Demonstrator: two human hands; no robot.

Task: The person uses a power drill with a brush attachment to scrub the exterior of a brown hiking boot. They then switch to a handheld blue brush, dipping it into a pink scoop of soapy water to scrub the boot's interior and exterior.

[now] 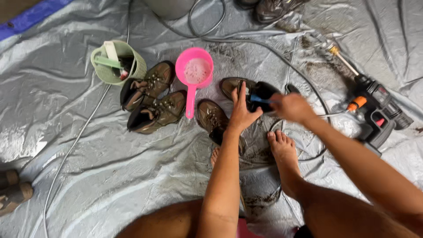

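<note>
My left hand (241,110) grips the black collar of a muddy brown boot (251,91) lying on the grey tarp (110,167). My right hand (291,107) holds a blue-handled brush (263,100) pushed into the boot's opening. A second brown boot (212,118) lies just left of my left wrist, toe pointing away. My bare feet (284,152) rest on the tarp below the boots, amid wet mud.
A pink ladle (194,72) with foamy water sits beside another pair of brown boots (152,101). A green basket (118,61) holds brushes. A black and orange spray gun (374,110) with hose lies right. More shoes lie at the top (273,9) and far left (13,191).
</note>
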